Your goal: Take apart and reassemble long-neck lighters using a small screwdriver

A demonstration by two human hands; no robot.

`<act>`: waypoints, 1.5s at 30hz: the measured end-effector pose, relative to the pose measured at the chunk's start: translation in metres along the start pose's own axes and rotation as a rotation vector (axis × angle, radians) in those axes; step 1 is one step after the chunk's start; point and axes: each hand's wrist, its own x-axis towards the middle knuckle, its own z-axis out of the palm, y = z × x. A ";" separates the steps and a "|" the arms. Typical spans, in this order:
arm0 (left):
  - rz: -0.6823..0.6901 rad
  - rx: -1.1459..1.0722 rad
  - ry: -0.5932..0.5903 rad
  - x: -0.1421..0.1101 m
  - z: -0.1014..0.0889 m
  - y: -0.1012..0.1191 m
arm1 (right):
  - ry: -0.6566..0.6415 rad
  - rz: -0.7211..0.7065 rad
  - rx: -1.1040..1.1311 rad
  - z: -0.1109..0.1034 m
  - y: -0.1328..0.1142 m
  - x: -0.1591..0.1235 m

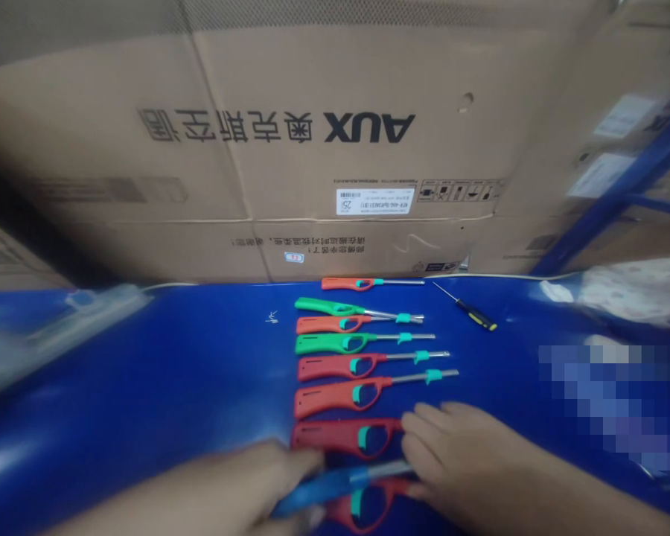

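Note:
My left hand, smeared by motion, is closed around the handle of a blue long-nosed lighter. Its metal rod runs right into the curled fingers of my right hand, which hide the tip. Below it, partly covered by both hands, lies a red lighter with a green trigger. Just above the hands is a dark red lighter, its nose hidden behind my right hand. Further up lies a column of orange, red and green lighters, handles to the left, several with small green pieces on their rods.
A screwdriver with a black and yellow handle rests on the blue table. Big cardboard boxes stand along the back. White plastic material is at the right, and a clear plastic-like bundle at the left.

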 end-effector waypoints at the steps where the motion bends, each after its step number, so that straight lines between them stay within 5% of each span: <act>1: -0.020 0.049 -0.011 0.009 -0.012 0.012 | 0.004 0.002 0.035 -0.006 0.007 0.005; 4: -0.011 0.176 0.028 0.036 -0.038 0.029 | 0.039 0.046 0.211 -0.023 0.043 0.028; 7: 0.123 0.363 0.142 0.069 -0.061 0.018 | 0.112 0.285 0.233 -0.023 0.097 0.059; 11: 0.110 0.683 0.362 0.116 -0.095 -0.006 | -0.089 0.508 0.081 0.009 0.161 0.101; 16: 0.091 0.712 0.362 0.144 -0.118 -0.023 | -0.127 0.501 -0.011 0.047 0.187 0.125; 21: 0.143 0.657 0.393 0.152 -0.121 -0.037 | -0.122 0.448 -0.039 0.053 0.189 0.119; 27: 0.169 0.612 0.428 0.176 -0.125 -0.040 | -0.078 0.528 0.007 0.021 0.188 0.091; 32: 0.188 0.518 0.493 0.196 -0.128 -0.038 | -0.024 0.575 0.015 -0.005 0.163 0.059; 36: 0.220 0.349 0.519 0.189 -0.121 -0.018 | -0.043 0.497 -0.034 -0.010 0.129 0.033; 38: 0.230 0.062 0.363 0.173 -0.111 0.003 | -0.054 0.411 -0.055 -0.010 0.108 0.024; 40: 0.195 -0.245 0.070 0.150 -0.093 0.028 | -0.050 0.316 -0.063 -0.009 0.085 0.017; 43: 0.038 -0.264 -0.341 0.112 -0.060 0.059 | -0.042 0.180 -0.034 -0.010 0.051 0.011; 45: -0.011 -0.201 -0.342 0.090 -0.039 0.072 | -0.047 0.100 -0.002 -0.010 0.032 0.008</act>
